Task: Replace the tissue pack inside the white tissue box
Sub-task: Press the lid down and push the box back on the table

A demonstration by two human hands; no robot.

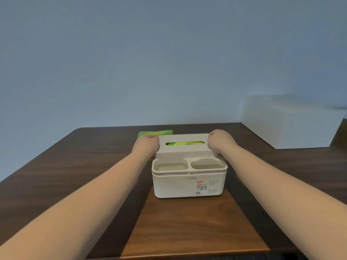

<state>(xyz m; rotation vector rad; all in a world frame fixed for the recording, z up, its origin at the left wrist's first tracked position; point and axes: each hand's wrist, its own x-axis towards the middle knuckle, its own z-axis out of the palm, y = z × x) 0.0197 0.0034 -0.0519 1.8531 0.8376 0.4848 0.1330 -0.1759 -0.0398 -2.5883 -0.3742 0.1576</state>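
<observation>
1. While I am watching through the head camera, a white tissue box point(188, 177) is sitting near the middle of a dark wooden table point(75, 166), its labelled front facing me.
2. Both bare hands are gripping the raised lid point(185, 145) at its far corners: the left hand point(147, 144) is curled shut on the left end, the right hand point(219, 142) on the right end.
3. A green tissue pack point(185, 143) is showing through the lid's slot; a second green pack point(155, 133) is lying on the table just behind the box, partly hidden by the left hand.
4. I am judging the lid to be stiff, light, smooth plastic, so holding both ends evenly seems wise; it may bind if it is tilted.
5. The packs are looking soft and slippery-wrapped, best taken across their width.
6. A large white box point(293, 122) is standing well apart at the right.
</observation>
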